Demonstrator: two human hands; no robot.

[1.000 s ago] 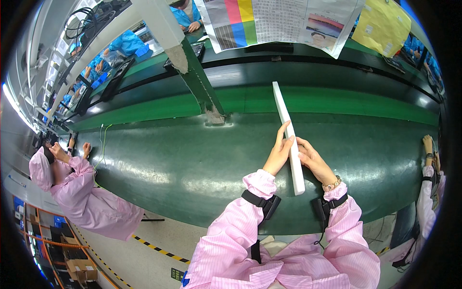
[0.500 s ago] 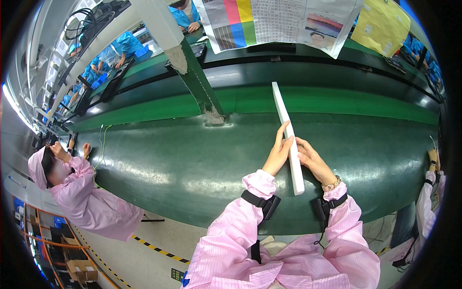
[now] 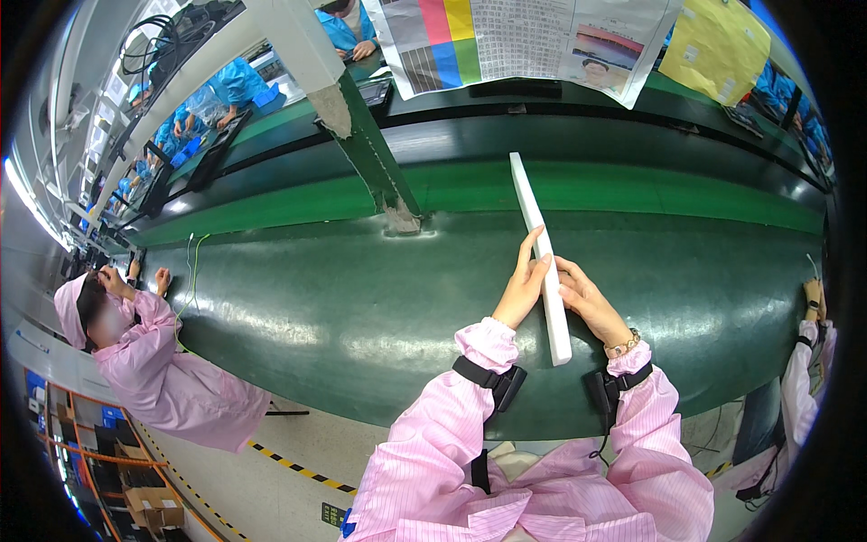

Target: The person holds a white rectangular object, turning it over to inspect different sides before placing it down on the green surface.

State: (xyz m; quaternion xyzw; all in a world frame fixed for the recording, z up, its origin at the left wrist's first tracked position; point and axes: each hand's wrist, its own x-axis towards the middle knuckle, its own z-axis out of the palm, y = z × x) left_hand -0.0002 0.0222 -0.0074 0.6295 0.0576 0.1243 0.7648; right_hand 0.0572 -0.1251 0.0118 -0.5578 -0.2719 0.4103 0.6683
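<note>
Hidden parts: The broad sides of the white bar [image 3: 552, 298] can hardly be seen, and some fingertips of both hands are covered by it; whether it is lifted off the table [image 3: 361, 298] or rested on it cannot be told.
Cut off: The printed sheet [image 3: 524, 45] is cropped by the upper border, and a co-worker's arm [image 3: 798, 370] is partly lost in the dark rim at right.
White bar: Long, narrow, straight-edged and plain white; its far end is tapered by the view, its near end squared off.
Bar's place: It is held between the two hands, slanted from far left to near right, with its far end seen over the green strip [image 3: 623, 188].
Left hand [image 3: 520, 291]: Pressed to the bar's left side, index finger stretched along it, thumb laid near its edge.
Right hand [image 3: 589, 300]: Fingers bent and set against the right side, so the bar is pinched between both hands.
</note>
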